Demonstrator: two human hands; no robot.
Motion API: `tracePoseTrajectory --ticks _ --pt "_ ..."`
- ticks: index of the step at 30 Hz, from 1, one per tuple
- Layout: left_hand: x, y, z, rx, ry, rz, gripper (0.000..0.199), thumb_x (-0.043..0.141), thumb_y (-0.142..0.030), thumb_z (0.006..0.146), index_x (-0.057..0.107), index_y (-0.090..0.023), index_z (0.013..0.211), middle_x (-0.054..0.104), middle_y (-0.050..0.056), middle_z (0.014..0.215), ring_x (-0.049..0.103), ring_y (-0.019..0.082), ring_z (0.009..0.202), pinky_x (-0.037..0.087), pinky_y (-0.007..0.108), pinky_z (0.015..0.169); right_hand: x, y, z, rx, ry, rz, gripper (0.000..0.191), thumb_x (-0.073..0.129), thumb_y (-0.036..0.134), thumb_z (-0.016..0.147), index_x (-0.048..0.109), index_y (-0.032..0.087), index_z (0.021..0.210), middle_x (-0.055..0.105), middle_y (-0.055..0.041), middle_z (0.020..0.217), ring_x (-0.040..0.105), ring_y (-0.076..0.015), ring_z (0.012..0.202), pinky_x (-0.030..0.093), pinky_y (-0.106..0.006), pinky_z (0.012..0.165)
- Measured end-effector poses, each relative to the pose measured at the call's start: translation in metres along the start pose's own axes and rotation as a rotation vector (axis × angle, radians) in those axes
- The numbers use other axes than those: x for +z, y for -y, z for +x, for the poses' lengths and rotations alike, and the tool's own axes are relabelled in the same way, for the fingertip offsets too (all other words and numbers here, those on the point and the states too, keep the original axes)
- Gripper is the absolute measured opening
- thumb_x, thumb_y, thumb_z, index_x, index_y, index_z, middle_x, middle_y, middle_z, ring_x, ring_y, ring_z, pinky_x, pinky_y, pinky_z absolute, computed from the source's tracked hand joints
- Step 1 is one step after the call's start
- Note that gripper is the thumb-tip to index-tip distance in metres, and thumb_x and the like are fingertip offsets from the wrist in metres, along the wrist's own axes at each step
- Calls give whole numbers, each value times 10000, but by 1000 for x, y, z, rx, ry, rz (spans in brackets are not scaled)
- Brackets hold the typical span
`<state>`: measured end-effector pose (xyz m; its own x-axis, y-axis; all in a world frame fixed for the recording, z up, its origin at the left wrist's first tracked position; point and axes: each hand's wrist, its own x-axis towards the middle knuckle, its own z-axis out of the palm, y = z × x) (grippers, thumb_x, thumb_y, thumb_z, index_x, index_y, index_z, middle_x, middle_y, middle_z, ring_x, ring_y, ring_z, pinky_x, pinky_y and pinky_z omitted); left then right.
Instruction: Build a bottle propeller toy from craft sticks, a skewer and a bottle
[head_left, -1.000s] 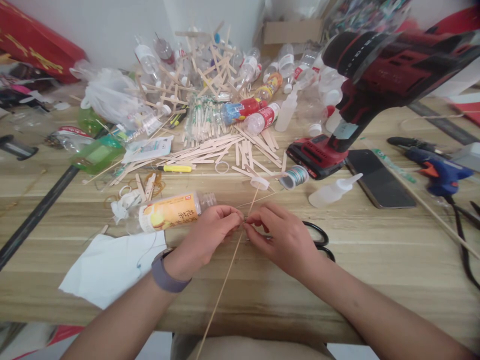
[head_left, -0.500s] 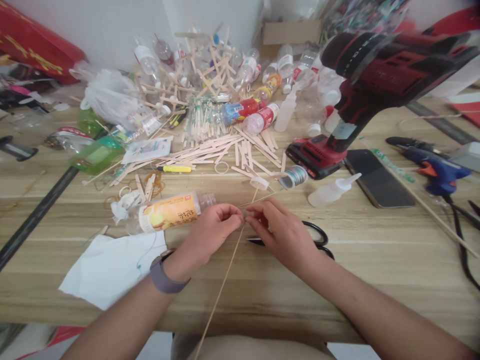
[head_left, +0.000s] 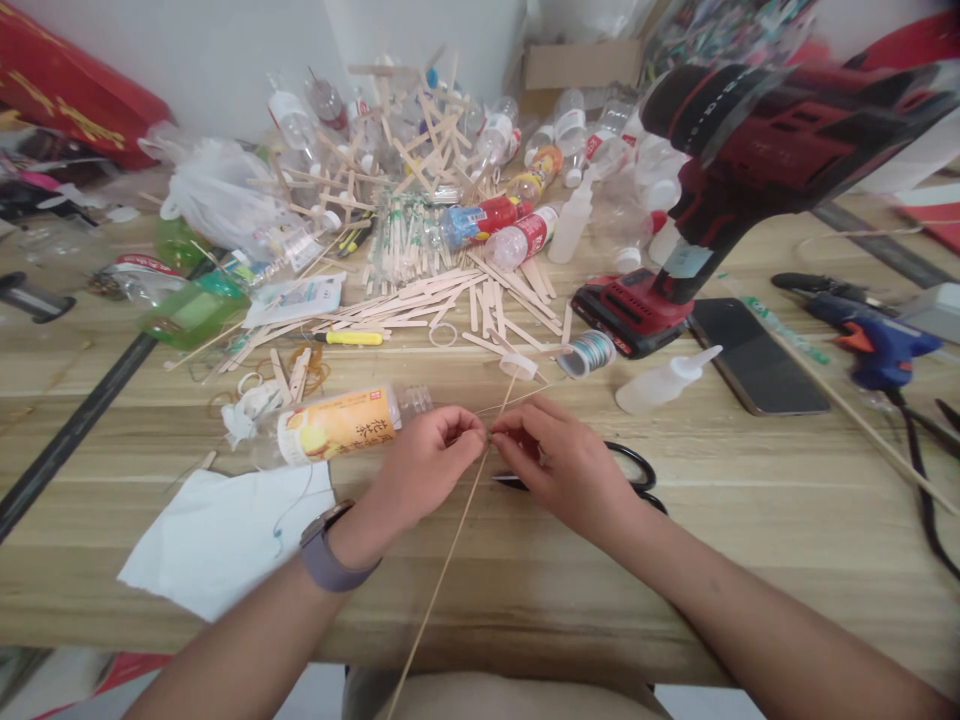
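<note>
My left hand [head_left: 431,460] and my right hand [head_left: 566,460] meet at the middle of the table, fingertips almost touching. Both are closed in a pinch on a thin bamboo stick [head_left: 439,575], which slants from the table's front edge up between them. A second thin strip [head_left: 536,391] crosses it just beyond my fingers. Whether thread lies between the fingertips is too small to tell. Beneath my right hand lie scissors with black handles [head_left: 646,462], partly covered. A clear bottle with an orange label [head_left: 341,427] lies beside my left hand.
A thread spool [head_left: 589,354], a glue bottle [head_left: 656,387] and a phone [head_left: 759,357] lie to the right. A red drill [head_left: 739,150] stands behind them. Loose craft sticks [head_left: 420,300] and plastic bottles fill the back. White paper [head_left: 217,540] lies front left.
My right fingertips have shifted slightly left, closer to the left ones. Both hands keep their pinch at the crossing, and the other things stay where they were.
</note>
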<state>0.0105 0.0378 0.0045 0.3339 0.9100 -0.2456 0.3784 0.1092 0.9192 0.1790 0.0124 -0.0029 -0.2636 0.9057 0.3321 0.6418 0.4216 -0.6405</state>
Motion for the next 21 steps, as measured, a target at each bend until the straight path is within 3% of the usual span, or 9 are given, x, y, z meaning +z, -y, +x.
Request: tracePoseTrajectory --ticks 8,21 --pt "-1 2 -1 16 -9 53 134 507 -283 798 585 -182 757 559 -31 669 486 136 635 361 244 581 -2 2 3 64 21 80 138 559 100 834 557 187 726 553 14 655 496 -121 551 372 -218 501" --pt "1 -1 -2 -31 -24 -42 128 531 -285 812 579 -185 749 504 -55 627 421 109 571 314 228 532 -1 2 3 86 43 143 113 570 96 821 599 176 746 564 14 673 477 -102 534 372 -210 494"
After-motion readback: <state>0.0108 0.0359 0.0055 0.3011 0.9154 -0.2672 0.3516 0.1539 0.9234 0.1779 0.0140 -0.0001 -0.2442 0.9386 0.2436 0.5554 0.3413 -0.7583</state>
